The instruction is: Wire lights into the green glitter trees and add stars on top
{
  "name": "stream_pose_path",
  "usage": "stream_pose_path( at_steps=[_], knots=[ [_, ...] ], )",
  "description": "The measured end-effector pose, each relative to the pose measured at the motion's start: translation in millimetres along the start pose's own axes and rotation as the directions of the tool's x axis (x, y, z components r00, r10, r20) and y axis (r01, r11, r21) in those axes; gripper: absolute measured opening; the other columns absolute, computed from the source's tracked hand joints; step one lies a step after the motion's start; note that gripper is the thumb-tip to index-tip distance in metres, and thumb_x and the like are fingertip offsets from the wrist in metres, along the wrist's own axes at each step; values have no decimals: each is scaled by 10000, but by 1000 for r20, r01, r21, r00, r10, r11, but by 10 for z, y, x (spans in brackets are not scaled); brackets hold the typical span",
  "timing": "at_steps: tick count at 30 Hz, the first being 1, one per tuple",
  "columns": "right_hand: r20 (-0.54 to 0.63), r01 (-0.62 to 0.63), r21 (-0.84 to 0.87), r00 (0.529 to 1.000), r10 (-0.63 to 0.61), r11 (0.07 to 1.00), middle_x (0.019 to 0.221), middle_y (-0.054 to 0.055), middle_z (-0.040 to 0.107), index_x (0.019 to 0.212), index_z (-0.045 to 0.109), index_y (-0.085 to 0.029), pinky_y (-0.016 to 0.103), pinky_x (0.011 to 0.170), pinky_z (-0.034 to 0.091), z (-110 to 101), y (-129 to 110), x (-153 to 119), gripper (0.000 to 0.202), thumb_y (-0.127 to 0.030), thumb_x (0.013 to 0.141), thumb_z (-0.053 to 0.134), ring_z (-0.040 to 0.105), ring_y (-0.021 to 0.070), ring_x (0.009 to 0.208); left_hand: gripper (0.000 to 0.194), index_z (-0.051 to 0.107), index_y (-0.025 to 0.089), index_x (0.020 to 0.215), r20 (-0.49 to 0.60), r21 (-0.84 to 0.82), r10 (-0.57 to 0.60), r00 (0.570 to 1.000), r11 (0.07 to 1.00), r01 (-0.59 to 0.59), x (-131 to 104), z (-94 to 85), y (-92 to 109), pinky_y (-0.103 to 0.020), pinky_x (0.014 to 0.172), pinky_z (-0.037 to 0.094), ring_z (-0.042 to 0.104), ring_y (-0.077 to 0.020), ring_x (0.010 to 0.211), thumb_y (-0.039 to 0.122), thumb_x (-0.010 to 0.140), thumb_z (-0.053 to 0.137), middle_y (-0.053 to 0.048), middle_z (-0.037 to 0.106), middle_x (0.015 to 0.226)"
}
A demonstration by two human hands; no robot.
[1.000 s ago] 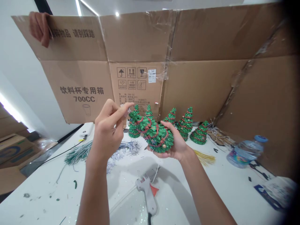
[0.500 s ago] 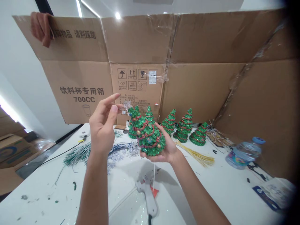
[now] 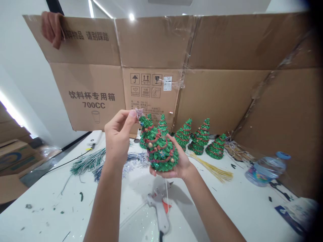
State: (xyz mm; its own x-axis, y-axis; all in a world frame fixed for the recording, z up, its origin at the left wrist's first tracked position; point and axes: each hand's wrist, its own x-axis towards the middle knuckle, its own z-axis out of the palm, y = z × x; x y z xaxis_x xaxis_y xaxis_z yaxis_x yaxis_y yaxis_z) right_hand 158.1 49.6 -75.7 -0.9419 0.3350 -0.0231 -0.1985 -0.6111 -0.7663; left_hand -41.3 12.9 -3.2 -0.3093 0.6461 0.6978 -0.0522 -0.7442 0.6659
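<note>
Head view: holding in right hand [image 3: 180, 164] a glittery green cone-shaped Christmas tree figurine with red garland and small ornaments [image 3: 163, 148], raised above middle of bench, tip leaning left. Wrapping right fingers under base, thumb laid up along near-right side. Pinching with left hand [image 3: 117, 134] a clear, shiny star-shaped plastic ornament [image 3: 139, 113] at tree's tip, thumb and index pressed together; can't tell whether glued on, nor exactly how other left fingers sit, partly hidden. Note thin white strand [image 3: 167, 191] hanging below base, passing in front of white glue gun with orange trigger [image 3: 160, 211], lying below tree on bench [image 3: 222, 215], nozzle toward far edge.

Count five more green trees with red garland [image 3: 200, 137] standing near bench's far edge, leftmost mostly hidden behind held one. Log brown cardboard sheet with black print [image 3: 219, 97] upright along far edge, reddish-brown cloth [image 3: 51, 29] draped over its top left.

Left of tree, see bundle of green and white cords [image 3: 88, 163], dark blue cords [image 3: 136, 156] and clear shiny pieces [image 3: 133, 167] just beside. Right of tree, see yellow cord bundle [image 3: 214, 168]; toward right edge, clear plastic bottle with blue cap [image 3: 267, 168]. Near far left corner, add white rectangular device [image 3: 96, 137] with black cable.
</note>
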Motion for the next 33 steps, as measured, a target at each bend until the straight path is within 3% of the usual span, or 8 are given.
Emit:
stream_pose_path(
  at_steps=[3,10,15,19,24,33],
  knots=[
    [-13,-22,9,1000,22,1000,909,173,810,1188,660,-161,207,335,280,-11,6,-13,926,-952,903,272,586,193,491,211,796,250,868,-10,-17,11,1000,1000,-12,-7,6,22,-296,896,547,658,-155,880,416,996,771,-20,712,883],
    [-23,-12,25,1000,13,1000,881,158,793,1182,668,-152,226,352,321,-7,8,-1,930,-947,908,272,643,232,559,203,762,279,818,-29,-22,53,998,998,-53,-18,62,31,-299,878,550,634,-158,865,395,984,758,-3,688,845],
    [-50,7,17,999,-6,1000,887,151,803,1167,668,-162,219,341,309,17,-8,-17,869,-909,933,291,584,191,472,209,733,270,823,-22,4,56,998,998,-56,-41,104,57,-308,874,552,639,-165,866,389,994,725,-6,686,854],
    [27,-50,10,998,50,999,907,207,821,1138,647,-145,217,324,271,24,-22,-18,933,-955,888,256,509,153,367,207,727,273,846,11,8,60,998,998,-61,-64,91,119,-324,896,544,640,-179,902,405,1005,716,-13,692,889],
    [111,-86,15,990,84,996,973,228,829,1194,612,-163,226,330,289,36,-21,-9,935,-955,879,228,537,159,360,294,711,275,838,-27,71,165,986,984,-162,-96,92,207,-325,847,515,593,-170,856,511,1010,742,-4,649,868],
    [178,-170,35,971,162,985,991,229,819,1165,616,-157,238,337,285,62,7,6,893,-941,859,319,511,165,362,290,674,259,813,-43,175,299,953,942,-287,-156,192,331,-335,783,493,581,-160,823,418,1051,721,7,624,855]
  ],
)
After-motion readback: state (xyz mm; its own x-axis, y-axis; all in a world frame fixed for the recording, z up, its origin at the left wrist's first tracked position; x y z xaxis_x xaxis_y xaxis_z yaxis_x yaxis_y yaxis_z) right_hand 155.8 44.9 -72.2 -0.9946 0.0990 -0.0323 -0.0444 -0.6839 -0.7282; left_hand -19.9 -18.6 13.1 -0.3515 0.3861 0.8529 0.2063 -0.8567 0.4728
